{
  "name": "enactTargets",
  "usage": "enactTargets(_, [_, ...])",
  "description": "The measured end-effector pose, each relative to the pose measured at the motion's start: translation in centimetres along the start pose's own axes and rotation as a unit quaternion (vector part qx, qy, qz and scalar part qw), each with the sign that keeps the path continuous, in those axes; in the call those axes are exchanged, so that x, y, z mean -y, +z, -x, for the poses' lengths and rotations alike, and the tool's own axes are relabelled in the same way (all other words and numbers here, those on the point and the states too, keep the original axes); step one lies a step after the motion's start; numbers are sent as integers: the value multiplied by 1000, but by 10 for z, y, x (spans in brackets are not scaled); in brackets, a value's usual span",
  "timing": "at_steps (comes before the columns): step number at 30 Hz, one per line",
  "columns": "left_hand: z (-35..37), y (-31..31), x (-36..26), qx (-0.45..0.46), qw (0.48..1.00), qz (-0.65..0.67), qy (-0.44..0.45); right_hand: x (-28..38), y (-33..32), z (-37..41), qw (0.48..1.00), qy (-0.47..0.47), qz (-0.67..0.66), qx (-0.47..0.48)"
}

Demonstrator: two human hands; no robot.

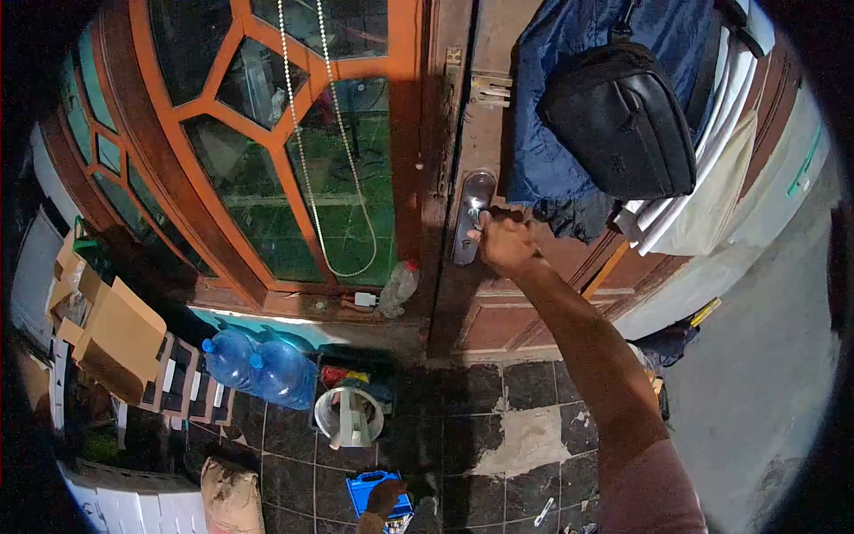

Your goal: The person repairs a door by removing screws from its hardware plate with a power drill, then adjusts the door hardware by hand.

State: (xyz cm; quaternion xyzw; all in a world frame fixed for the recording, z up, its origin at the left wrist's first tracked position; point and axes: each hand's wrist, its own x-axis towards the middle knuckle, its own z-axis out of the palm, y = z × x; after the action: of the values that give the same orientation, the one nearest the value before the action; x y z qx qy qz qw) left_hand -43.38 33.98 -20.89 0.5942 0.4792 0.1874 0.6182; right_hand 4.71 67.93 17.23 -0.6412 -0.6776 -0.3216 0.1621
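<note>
My right hand reaches up to the brown wooden door, its fingers closed at the metal door handle on its long lock plate. How the fingers wrap the lever is partly hidden by the hand itself. Low in the view, my left hand is closed over a blue plastic case with a carry handle. Small light-coloured pieces show at the case's lower edge, too small to name.
A black bag and clothes hang on the door. Left are an orange-framed window with a bead chain, blue water jugs, a white bucket and a cardboard box. Dark floor tiles have a pale bare patch.
</note>
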Motion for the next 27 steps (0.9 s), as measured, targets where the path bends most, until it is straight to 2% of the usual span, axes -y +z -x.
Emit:
enactTargets(1, [-3,-2,11,0,1000,7,-1,3,-7,0,997,-31,54,-45])
enactTargets(3, [-14,-2,22,-1,1000,-12,5,9,-30,9,976,-84,196,-50])
enactTargets(5, [-27,-3,8,-4,997,-82,-8,9,-21,7,997,11,46,68])
enactTargets(6, [-34,-4,-1,-5,993,-116,-14,7,-13,5,990,56,-30,126])
enactTargets(7, [-37,-3,-26,12,992,-113,-56,6,-12,29,994,10,22,104])
enactTargets(8, [-28,3,-36,33,988,-109,-105,6,-2,39,994,11,29,105])
enactTargets(9, [-28,8,-22,-31,953,-274,126,10,3,58,993,20,33,111])
enactTargets(10, [-16,12,-9,-9,952,-278,127,11,6,68,993,27,39,104])
enactTargets(11, [-11,12,-34,3,950,-281,135,9,-3,67,973,88,-165,131])
enactTargets(12, [-8,18,-58,33,971,-227,74,7,-12,66,910,160,-357,137])
enactTargets(13, [-5,23,-82,55,983,-174,9,10,-10,71,910,111,-396,50])
enactTargets(14, [-3,26,-60,62,959,-259,96,15,-14,73,907,97,-408,30])
enactTargets(15, [-10,31,-11,69,921,-339,180,20,-19,74,904,82,-420,11])
enactTargets(16, [-12,34,15,75,869,-414,262,25,-38,71,907,98,-406,56])
enactTargets(18, [5,57,-15,112,961,-236,93,33,-75,63,915,133,-355,138])
enactTargets(19, [10,64,-16,116,990,-79,29,38,-92,59,919,148,-320,177])
enactTargets(20, [15,70,-21,102,991,82,-34,43,-106,52,927,161,-267,208])
enactTargets(21, [19,74,-26,97,982,150,-67,46,-113,48,932,175,-212,238])
enactTargets(24, [26,69,-38,103,966,210,-107,42,-118,53,970,71,-153,176])
enactTargets(27, [21,59,-35,76,955,266,-103,41,-126,52,968,75,-161,177])
